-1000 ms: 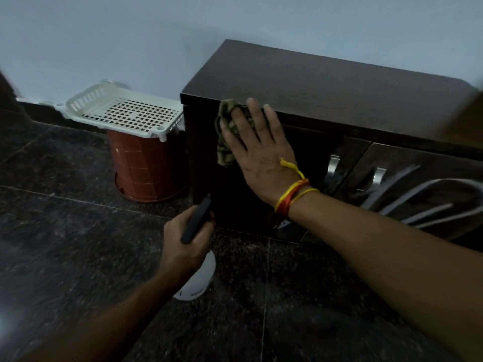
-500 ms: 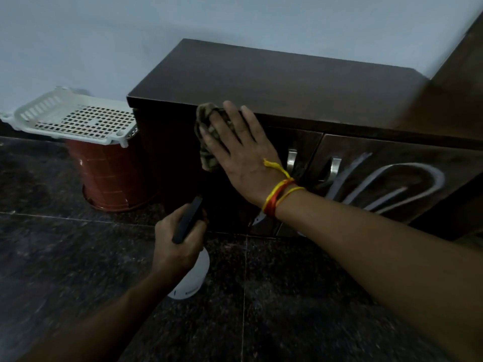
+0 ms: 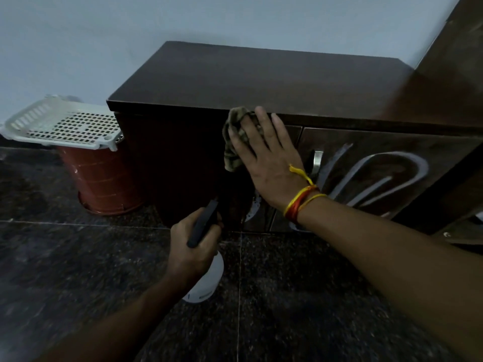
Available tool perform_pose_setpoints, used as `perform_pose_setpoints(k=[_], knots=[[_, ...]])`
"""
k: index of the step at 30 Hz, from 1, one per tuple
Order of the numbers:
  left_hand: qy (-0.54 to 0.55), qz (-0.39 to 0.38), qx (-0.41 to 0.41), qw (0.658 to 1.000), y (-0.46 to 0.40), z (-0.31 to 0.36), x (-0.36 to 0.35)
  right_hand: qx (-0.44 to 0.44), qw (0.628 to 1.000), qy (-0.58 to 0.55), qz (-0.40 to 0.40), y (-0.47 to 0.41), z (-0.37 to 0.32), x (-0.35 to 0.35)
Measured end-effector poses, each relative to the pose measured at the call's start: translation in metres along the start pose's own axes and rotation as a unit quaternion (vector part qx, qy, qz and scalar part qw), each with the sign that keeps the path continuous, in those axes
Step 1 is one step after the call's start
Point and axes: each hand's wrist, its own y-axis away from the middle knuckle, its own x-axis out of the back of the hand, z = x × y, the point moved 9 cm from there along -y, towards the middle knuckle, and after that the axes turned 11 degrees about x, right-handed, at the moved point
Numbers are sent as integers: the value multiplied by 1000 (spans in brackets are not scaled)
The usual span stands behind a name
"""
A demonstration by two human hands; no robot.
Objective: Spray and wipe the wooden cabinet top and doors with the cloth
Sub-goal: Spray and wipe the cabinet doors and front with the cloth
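Observation:
The dark wooden cabinet stands against the pale wall, its doors facing me. My right hand lies flat against the left door, just under the top's front edge, pressing a crumpled olive patterned cloth to the wood; part of the cloth is hidden under my fingers. My left hand is lower, in front of the cabinet's base, gripping a white spray bottle with a black trigger head. The right door carries silver curved decoration and a metal handle.
A red-brown bucket with a white perforated plastic basket lying on top stands on the floor left of the cabinet. The floor is dark speckled tile. A taller dark wooden panel rises at the right edge.
My right hand with the cloth has slid to the right along the upper part of the left door. The view has shifted; my left hand keeps the bottle low in about the same place.

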Motion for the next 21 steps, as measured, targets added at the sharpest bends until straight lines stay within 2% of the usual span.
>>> perform_pose_setpoints(k=[7, 14, 21], knots=[[1, -5, -7, 1000, 2, 3, -16, 30, 999, 13, -4, 10, 11, -4], [-9, -7, -22, 1000, 6, 8, -13, -30, 999, -43, 2, 19, 17, 1], [-8, -5, -17, 1000, 6, 8, -12, -115, 992, -46, -9, 44, 42, 7]])
